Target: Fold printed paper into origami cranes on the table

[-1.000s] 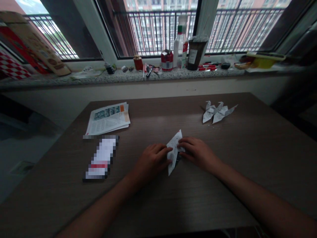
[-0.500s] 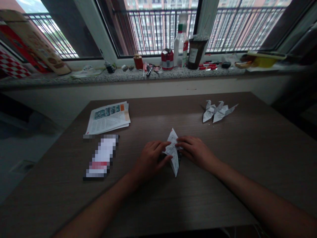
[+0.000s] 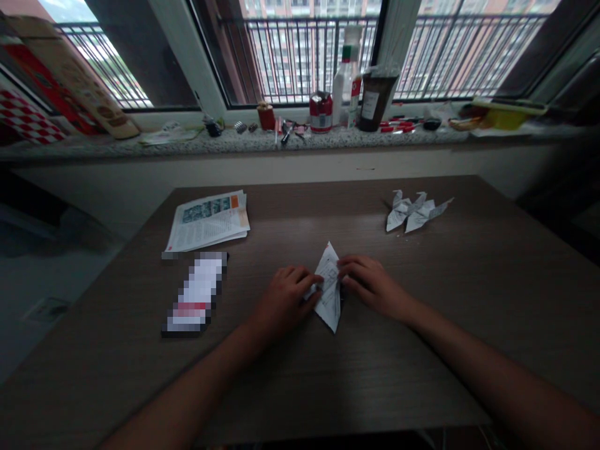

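A folded printed paper (image 3: 330,294) lies on the brown table between my hands, pointed at its top and bottom. My left hand (image 3: 290,292) is closed on its left edge, with the thumb and index finger pinching a corner. Against the right edge my right hand (image 3: 368,280) has its fingers bent and close together, gripping the paper at the side. The fingertips hide parts of both edges. Farther back on the right stand folded paper cranes (image 3: 415,211), side by side.
A phone (image 3: 195,294) with a blurred screen lies left of my hands. Behind it rests a stack of printed sheets (image 3: 209,222). The window sill (image 3: 262,147) holds a red can (image 3: 321,112), bottles, a dark cup (image 3: 374,100) and small tools.
The paper's upper layer has turned over, so a broad flat diamond face shows where a narrower one with a centre crease was. Both hands stay at its sides.
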The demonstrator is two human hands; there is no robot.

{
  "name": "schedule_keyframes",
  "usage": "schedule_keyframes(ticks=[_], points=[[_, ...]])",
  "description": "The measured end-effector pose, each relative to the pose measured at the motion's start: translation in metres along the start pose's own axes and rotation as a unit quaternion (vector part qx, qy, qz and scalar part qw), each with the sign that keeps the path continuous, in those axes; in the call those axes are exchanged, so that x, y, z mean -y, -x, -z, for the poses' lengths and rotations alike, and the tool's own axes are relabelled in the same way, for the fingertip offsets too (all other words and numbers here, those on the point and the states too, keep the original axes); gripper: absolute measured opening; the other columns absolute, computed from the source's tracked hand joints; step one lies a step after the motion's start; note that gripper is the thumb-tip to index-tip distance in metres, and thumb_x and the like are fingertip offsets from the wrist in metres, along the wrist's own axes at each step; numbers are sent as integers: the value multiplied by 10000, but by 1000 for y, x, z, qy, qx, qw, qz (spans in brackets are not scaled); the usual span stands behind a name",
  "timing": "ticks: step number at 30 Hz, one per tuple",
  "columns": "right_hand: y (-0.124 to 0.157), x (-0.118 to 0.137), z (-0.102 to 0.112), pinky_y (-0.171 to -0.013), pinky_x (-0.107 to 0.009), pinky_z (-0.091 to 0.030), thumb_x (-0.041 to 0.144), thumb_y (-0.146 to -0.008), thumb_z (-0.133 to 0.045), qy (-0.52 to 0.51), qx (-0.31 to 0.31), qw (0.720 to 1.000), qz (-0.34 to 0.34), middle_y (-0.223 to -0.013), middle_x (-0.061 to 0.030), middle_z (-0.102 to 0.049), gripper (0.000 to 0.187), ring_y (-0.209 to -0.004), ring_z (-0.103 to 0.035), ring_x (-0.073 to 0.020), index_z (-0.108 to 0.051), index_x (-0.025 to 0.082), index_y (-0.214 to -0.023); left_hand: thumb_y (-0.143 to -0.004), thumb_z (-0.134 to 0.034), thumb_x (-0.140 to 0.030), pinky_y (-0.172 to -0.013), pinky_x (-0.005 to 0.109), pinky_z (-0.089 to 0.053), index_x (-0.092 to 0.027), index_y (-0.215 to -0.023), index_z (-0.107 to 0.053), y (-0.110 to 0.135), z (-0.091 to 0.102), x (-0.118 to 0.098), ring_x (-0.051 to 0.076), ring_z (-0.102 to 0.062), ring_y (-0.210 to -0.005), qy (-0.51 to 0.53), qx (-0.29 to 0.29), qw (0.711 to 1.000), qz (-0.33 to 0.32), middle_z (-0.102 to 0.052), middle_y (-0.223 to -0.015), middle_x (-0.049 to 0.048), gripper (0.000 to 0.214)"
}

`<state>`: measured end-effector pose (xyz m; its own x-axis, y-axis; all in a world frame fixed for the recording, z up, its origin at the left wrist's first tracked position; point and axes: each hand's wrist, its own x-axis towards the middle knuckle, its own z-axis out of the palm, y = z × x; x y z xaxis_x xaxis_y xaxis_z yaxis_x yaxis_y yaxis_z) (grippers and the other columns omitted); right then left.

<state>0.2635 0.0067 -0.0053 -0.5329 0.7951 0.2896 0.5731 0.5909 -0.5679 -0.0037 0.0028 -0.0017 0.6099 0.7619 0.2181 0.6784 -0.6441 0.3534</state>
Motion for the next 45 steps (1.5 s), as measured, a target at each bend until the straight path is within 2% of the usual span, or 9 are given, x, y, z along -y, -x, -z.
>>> schedule_keyframes(ticks=[7, 12, 17, 20, 22, 25, 34, 39, 45], points=[[5, -4, 13, -1041, -442, -500, 297, -977, -679, -24, 21, 999, 9, -1308, -108, -627, 92, -1237, -584, -259, -643, 220, -946, -987, -670, -255, -935, 486, -510, -229, -1264, -670, 1, 0, 0, 287, -597, -1061, -7, 1, 1000, 1, -674, -1129, 74, 279], [13, -9, 7, -1043, -486, -498, 247, -955, -703, 33, 25, 998, 56, -1365, -125, -602, 101, -1286, -560, -299, -671, 227, -1050, -1012, -621, -202, -911, 448, -548, -204, -1273, -655, 2, -3, 1, 282, -600, -1101, -12, -9, 999, -43, -656, -1220, 106, 263], [14, 1, 4, -945, -390, -552, 184, -1038, -550, -26, 70, 994, 75, -1253, -121, -642, 147, -1127, -642, -223, -684, 207, -1092, -1031, -532, -111, -910, 380, -564, -203, -1266, -643, 4, -4, 2, 250, -634, -1140, 32, 33, 993, -106, -648, -1303, 108, 276], [15, 6, 8, -994, -412, -536, 230, -992, -653, -47, 97, 991, 74, -1263, -115, -634, 143, -1163, -619, -236, -694, 208, -1128, -1033, -531, -123, -907, 371, -568, -211, -1260, -647, 5, -3, 4, 246, -645, -1140, 56, 51, 991, -108, -655, -1309, 106, 270], [15, 8, 10, -1040, -434, -515, 294, -923, -760, -50, 116, 989, 73, -1311, -117, -616, 245, -1224, -585, -261, -703, 212, -1147, -1031, -541, -134, -905, 375, -569, -208, -1245, -654, 5, -2, 5, 250, -644, -1142, 66, 51, 990, -110, -656, -1302, 111, 254], [17, 7, 10, -1044, -421, -508, 308, -919, -769, -53, 128, 987, 78, -1330, -107, -609, 234, -1238, -572, -259, -729, 231, -1136, -1025, -566, -151, -923, 390, -564, -206, -1224, -661, 5, -1, 5, 251, -636, -1151, 82, 44, 989, -114, -654, -1287, 109, 227], [16, 4, 10, -1017, -396, -508, 289, -1004, -670, -94, 122, 986, 72, -1270, -71, -643, 100, -1193, -592, -217, -734, 246, -1067, -1012, -645, -263, -972, 436, -560, -220, -1237, -675, 5, 8, 0, 259, -629, -1176, 119, 61, 986, -101, -646, -1289, 107, 231], [15, 9, 10, -923, -363, -534, 270, -1052, -571, -123, 89, 988, 20, -1161, -75, -672, 123, -1059, -639, -195, -651, 225, -1133, -941, -751, -342, -998, 449, -562, -219, -1275, -667, 5, 13, -2, 270, -624, -1198, 135, 60, 984, -105, -635, -1320, 121, 366], [16, 10, 6, -888, -367, -548, 288, -1049, -559, -127, 66, 990, -14, -1121, -79, -695, 133, -1008, -665, -206, -625, 226, -1146, -932, -694, -135, -984, 443, -579, -193, -1289, -668, -1, 4, 2, 270, -625, -1211, 92, 15, 993, -70, -641, -1324, 132, 362]])
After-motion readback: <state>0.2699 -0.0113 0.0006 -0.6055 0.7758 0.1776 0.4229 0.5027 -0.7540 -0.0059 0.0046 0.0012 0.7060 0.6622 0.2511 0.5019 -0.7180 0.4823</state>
